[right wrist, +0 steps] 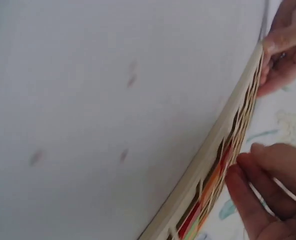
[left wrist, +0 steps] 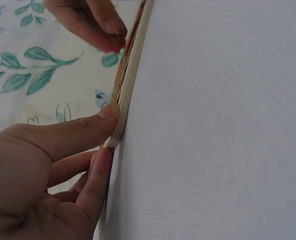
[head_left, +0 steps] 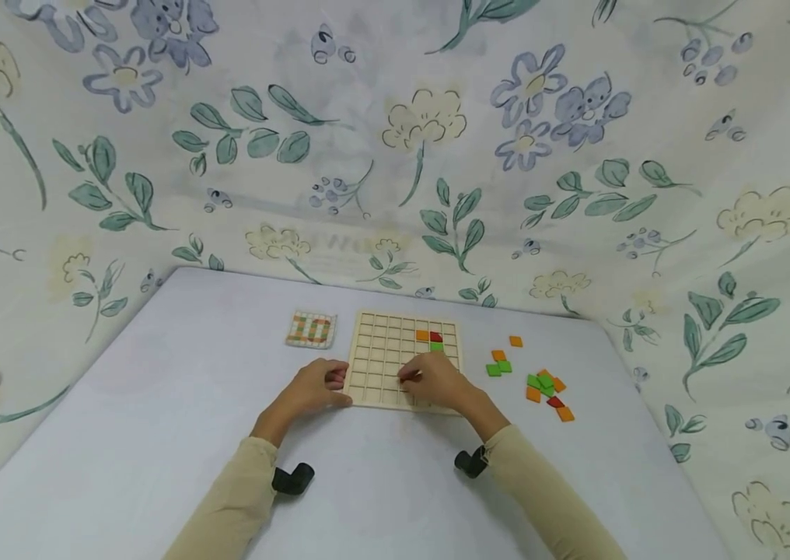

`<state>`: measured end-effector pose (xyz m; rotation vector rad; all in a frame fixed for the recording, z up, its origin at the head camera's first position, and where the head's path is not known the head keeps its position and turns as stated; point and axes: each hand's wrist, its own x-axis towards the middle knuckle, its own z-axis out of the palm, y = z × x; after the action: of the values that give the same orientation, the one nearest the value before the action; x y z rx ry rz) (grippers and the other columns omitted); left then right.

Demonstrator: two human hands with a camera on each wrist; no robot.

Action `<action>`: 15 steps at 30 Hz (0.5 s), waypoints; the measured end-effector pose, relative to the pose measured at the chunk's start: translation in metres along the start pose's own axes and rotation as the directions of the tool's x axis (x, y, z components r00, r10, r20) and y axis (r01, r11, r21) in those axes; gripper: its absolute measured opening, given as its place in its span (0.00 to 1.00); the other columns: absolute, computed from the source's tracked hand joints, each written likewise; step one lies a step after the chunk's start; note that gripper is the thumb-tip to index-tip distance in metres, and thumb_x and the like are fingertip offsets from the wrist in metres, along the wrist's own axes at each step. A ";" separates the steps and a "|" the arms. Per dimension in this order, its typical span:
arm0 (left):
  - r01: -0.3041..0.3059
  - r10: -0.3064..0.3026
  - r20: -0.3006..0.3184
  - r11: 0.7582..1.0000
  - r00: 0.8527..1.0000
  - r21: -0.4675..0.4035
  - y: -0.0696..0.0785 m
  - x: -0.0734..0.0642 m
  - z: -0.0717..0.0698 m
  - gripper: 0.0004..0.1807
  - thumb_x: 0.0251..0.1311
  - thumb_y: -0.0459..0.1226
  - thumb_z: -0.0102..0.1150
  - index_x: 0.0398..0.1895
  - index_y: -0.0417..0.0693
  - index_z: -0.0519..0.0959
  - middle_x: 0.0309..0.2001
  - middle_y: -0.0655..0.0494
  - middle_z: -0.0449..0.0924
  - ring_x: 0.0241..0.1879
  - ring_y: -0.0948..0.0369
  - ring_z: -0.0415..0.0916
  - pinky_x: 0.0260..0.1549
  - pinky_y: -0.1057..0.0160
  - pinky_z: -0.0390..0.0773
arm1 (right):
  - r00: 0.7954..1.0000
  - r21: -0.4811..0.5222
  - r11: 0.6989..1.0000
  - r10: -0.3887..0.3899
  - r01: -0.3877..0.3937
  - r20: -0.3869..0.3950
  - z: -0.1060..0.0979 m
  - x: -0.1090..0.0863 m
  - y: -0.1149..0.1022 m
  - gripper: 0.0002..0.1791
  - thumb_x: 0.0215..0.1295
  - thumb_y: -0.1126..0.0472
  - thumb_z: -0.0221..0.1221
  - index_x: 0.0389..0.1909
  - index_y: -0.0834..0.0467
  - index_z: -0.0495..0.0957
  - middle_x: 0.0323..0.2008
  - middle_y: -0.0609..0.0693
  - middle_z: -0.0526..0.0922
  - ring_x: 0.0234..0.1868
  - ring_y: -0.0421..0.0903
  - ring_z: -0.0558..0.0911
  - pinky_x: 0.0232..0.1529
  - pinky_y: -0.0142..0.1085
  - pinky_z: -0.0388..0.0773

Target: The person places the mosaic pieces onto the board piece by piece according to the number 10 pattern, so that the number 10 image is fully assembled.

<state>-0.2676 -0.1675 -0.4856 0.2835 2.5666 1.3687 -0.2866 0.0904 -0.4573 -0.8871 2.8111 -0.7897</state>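
A pale wooden grid board (head_left: pixel 375 351) lies on the table. My left hand (head_left: pixel 314 383) grips its near left corner; in the left wrist view the thumb (left wrist: pixel 83 131) rests on the rim and a finger is against its side. Over the near middle of the grid is my right hand (head_left: pixel 437 379), its bent fingertips brought together at a cell. A red tile (right wrist: pixel 226 153) shows right at those fingertips, partly hidden. Farther up the board sit an orange tile (head_left: pixel 422 336), a red tile (head_left: pixel 436 337) and a green tile (head_left: pixel 437 347).
Loose orange, green and red tiles lie right of the board, including a green tile (head_left: pixel 493 370) and an orange tile (head_left: pixel 565 414). A small patterned card (head_left: pixel 311 330) with orange and green squares lies to the left. Floral cloth (head_left: pixel 395 194) hangs behind the white table (head_left: pixel 381 482).
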 end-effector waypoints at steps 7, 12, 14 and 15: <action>0.005 -0.005 -0.010 1.000 1.000 0.001 -0.003 0.000 0.000 0.37 0.44 0.25 0.74 0.61 0.26 0.70 0.45 0.46 0.76 0.48 0.52 0.78 0.49 0.64 0.82 | 0.989 0.046 0.998 0.037 -0.031 -0.145 -0.027 -0.030 0.042 0.09 0.61 0.69 0.63 0.42 0.65 0.86 0.40 0.54 0.86 0.41 0.45 0.84 0.42 0.32 0.85; -0.010 0.009 -0.006 1.000 1.000 -0.006 0.001 0.000 0.000 0.37 0.44 0.25 0.74 0.60 0.25 0.70 0.45 0.45 0.77 0.48 0.51 0.78 0.49 0.64 0.82 | 0.949 0.013 0.985 0.172 -0.175 -0.264 -0.057 -0.067 0.075 0.09 0.60 0.70 0.64 0.41 0.67 0.85 0.39 0.56 0.85 0.41 0.49 0.84 0.42 0.39 0.86; -0.005 0.005 -0.004 1.000 1.000 -0.008 0.002 -0.001 0.000 0.37 0.44 0.25 0.74 0.60 0.25 0.70 0.45 0.45 0.77 0.48 0.51 0.78 0.49 0.64 0.82 | 0.929 -0.003 0.971 0.229 -0.240 -0.292 -0.068 -0.082 0.086 0.10 0.60 0.69 0.64 0.42 0.68 0.84 0.40 0.57 0.85 0.42 0.52 0.83 0.43 0.43 0.85; -0.005 0.005 -0.003 1.000 1.000 -0.008 0.002 -0.001 0.000 0.37 0.44 0.25 0.74 0.61 0.25 0.70 0.45 0.45 0.77 0.48 0.50 0.78 0.49 0.64 0.82 | 0.917 -0.010 0.963 0.254 -0.270 -0.306 -0.073 -0.089 0.091 0.10 0.61 0.69 0.63 0.43 0.68 0.84 0.40 0.58 0.85 0.42 0.54 0.83 0.44 0.45 0.85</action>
<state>-0.2669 -0.1665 -0.4835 0.2868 2.5632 1.3822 -0.2761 0.2366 -0.4457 -0.4043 3.1352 -0.8799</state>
